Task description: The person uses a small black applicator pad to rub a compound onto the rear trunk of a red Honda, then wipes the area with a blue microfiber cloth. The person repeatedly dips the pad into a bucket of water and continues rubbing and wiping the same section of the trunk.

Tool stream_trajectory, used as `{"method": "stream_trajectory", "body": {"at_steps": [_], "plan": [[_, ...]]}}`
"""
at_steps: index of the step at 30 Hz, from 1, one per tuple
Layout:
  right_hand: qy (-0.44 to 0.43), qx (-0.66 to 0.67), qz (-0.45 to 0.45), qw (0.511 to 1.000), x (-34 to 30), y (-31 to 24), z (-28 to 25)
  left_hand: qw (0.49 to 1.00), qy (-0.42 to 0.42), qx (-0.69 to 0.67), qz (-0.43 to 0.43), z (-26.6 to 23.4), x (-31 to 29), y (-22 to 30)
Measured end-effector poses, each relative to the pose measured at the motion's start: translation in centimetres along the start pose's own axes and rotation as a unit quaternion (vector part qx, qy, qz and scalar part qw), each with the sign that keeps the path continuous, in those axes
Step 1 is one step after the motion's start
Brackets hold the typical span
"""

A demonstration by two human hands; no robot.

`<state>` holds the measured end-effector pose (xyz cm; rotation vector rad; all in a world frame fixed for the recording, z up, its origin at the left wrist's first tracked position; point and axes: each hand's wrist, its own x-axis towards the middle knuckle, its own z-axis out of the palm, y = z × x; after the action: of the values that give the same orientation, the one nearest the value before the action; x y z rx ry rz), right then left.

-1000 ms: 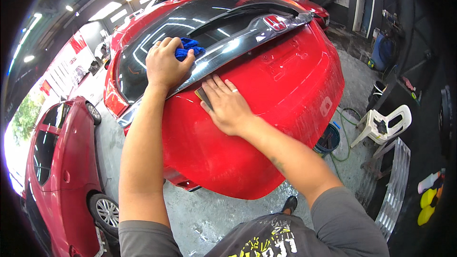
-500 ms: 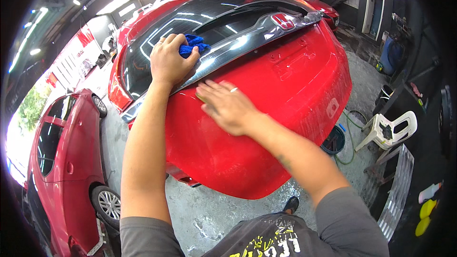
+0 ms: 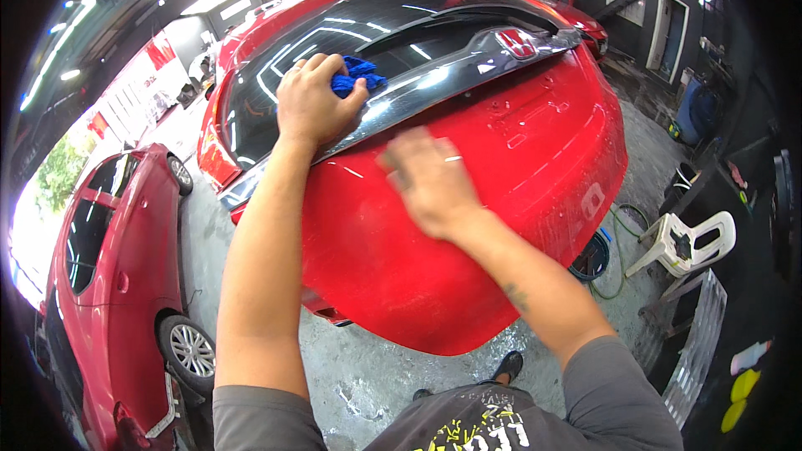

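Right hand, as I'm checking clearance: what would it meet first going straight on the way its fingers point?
Probably the dark glossy trim strip below the rear window, though the right hand is blurred and depth is unclear.

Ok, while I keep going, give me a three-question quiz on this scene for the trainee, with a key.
1. What colour is the car tailgate behind the blurred right hand in this view?
2. Which option describes the blue cloth?
A) Held in the left hand
B) Lying on the floor
C) Draped over a chair
3. True or false: a white plastic chair stands to the right of the tailgate in the picture.

Key: 1. Red. 2. A. 3. True.
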<state>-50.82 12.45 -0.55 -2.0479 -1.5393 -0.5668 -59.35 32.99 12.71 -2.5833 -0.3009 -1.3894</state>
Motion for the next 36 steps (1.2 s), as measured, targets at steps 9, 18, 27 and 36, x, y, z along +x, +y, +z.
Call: {"method": "stream_trajectory", "body": {"at_steps": [9, 18, 27, 36], "plan": [[0.034, -0.118, 0.092, 0.988, -0.9, 10.4, -2.6, 1.0, 0.016, -0.013, 0.007, 0.1, 0.1, 0.5], [0.036, 0.045, -0.09, 0.994, 0.3, -0.4, -0.1, 1.0, 0.011, -0.009, 0.007, 0.3, -0.2, -0.2], [-0.016, -0.003, -0.011, 1.0, -0.9, 2.2, -1.3, 0.999, 0.03, 0.007, 0.026, -0.1, -0.4, -0.6], [-0.038, 0.075, -0.089, 0.992, -5.2, 2.0, -2.1, 1.0, 0.019, -0.006, 0.012, 0.4, -0.2, -0.6]]}}
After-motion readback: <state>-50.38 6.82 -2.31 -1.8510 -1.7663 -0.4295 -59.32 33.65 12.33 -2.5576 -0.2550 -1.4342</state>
